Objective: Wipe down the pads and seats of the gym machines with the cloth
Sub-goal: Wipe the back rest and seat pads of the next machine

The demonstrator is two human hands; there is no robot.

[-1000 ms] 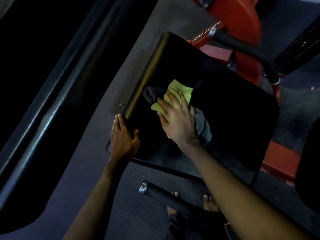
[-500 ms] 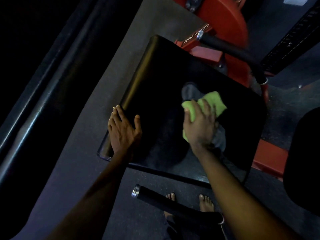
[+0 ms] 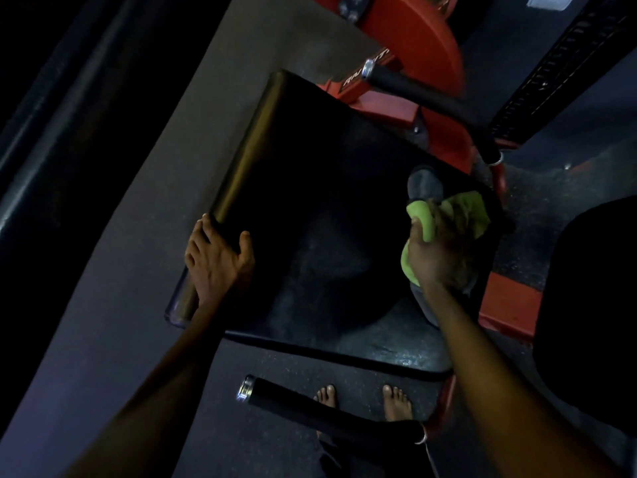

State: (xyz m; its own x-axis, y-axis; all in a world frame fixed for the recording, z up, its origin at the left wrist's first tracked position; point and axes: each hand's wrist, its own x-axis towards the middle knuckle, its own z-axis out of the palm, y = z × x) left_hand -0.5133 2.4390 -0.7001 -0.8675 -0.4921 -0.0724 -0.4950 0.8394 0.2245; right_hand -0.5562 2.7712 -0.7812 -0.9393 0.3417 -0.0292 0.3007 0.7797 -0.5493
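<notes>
A black, glossy seat pad (image 3: 310, 201) of a red gym machine fills the middle of the head view. My right hand (image 3: 437, 253) grips a bunched yellow-green cloth (image 3: 418, 215) and presses it on the seat's right side, close to the far right corner. My left hand (image 3: 217, 260) holds the seat's rounded left edge, fingers curled over the side and thumb on top. The cloth and hand are mirrored dimly in the shiny surface.
The red machine frame (image 3: 413, 29) rises behind the seat. One black foam-covered handle (image 3: 431, 98) crosses above the seat, another (image 3: 310, 405) below it, near my bare feet (image 3: 396, 401). A dark pad (image 3: 593, 305) stands at right. Grey rubber floor (image 3: 138, 236) lies to the left.
My right hand has swept the cloth across the seat from the middle-left to the right edge. My left hand stayed on the left edge, and its fingers now curl over it.
</notes>
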